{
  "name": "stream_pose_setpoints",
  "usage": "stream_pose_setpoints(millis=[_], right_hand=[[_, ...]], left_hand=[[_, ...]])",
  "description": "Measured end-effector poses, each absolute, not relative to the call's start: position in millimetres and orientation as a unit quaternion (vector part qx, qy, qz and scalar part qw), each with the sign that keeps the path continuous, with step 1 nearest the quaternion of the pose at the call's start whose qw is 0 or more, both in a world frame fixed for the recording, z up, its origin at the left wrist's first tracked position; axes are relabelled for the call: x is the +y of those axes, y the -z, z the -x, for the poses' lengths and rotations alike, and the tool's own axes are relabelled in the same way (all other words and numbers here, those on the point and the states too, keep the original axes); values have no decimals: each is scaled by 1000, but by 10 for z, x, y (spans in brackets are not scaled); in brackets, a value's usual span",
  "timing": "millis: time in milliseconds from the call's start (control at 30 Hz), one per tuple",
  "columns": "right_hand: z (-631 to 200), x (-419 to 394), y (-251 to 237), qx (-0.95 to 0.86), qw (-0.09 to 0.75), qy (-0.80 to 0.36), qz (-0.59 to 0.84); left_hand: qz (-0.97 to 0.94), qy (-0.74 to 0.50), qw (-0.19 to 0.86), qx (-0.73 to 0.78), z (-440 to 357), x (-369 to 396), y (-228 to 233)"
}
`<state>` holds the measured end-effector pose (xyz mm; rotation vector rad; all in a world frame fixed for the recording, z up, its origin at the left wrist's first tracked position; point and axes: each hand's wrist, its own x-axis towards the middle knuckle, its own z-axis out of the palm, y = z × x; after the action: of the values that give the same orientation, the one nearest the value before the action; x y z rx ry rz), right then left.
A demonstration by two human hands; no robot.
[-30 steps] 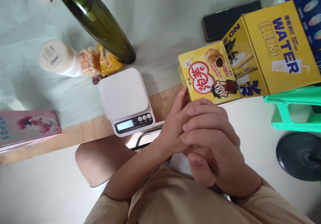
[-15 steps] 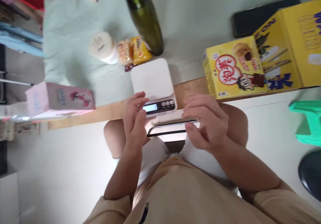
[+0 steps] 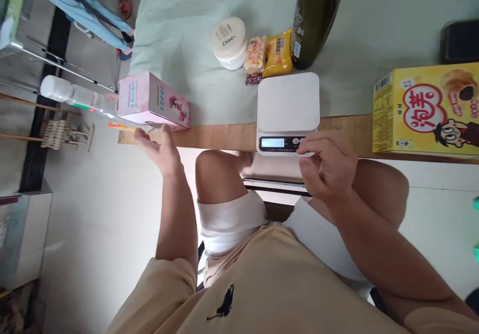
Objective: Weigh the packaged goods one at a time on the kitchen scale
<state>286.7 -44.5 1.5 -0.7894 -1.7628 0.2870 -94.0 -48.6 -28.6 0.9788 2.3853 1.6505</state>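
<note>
My left hand (image 3: 160,150) is at the table's front edge by the pink box (image 3: 151,99), fingers spread and nothing in them; whether they touch the box I cannot tell. My right hand (image 3: 331,164) hovers at the lower right corner of the white kitchen scale (image 3: 289,102). Its fingers are loosely bent, with a gap between thumb and forefinger, and it holds nothing. The forefinger tip is beside the scale's buttons, and the lit display shows digits too small to read. The scale's plate is bare.
Behind the scale stand a white Dove jar (image 3: 229,42), small wrapped snacks (image 3: 277,55) and a dark green bottle (image 3: 314,22). A yellow snack box (image 3: 426,109) and a black phone (image 3: 462,42) are at the right. A clear bottle (image 3: 77,92) lies beyond the pink box. Someone's legs (image 3: 90,7) show upper left.
The view has swung left. My left hand has moved away from the scale to the pink box. My right hand has come closer to the scale's buttons.
</note>
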Motion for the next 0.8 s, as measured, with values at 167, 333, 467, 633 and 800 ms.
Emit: stream_pose_setpoints(millis=[167, 333, 467, 633, 800], right_hand=[[-2754, -419, -8, -751, 559, -131, 325], [-2757, -434, 16, -746, 554, -141, 342], [-2787, -456, 10, -753, 540, -143, 349], [-2823, -440, -26, -739, 549, -157, 356], [-2971, -371, 75, -695, 549, -203, 418]], left_hand=[[-298, -528, 22, 795, 992, -174, 503], [-315, -537, -4, 783, 967, -23, 637], [-343, -583, 19, 736, 954, 53, 591], [-364, -645, 57, 670, 660, -84, 366], [-503, -631, 144, 573, 124, -36, 5]])
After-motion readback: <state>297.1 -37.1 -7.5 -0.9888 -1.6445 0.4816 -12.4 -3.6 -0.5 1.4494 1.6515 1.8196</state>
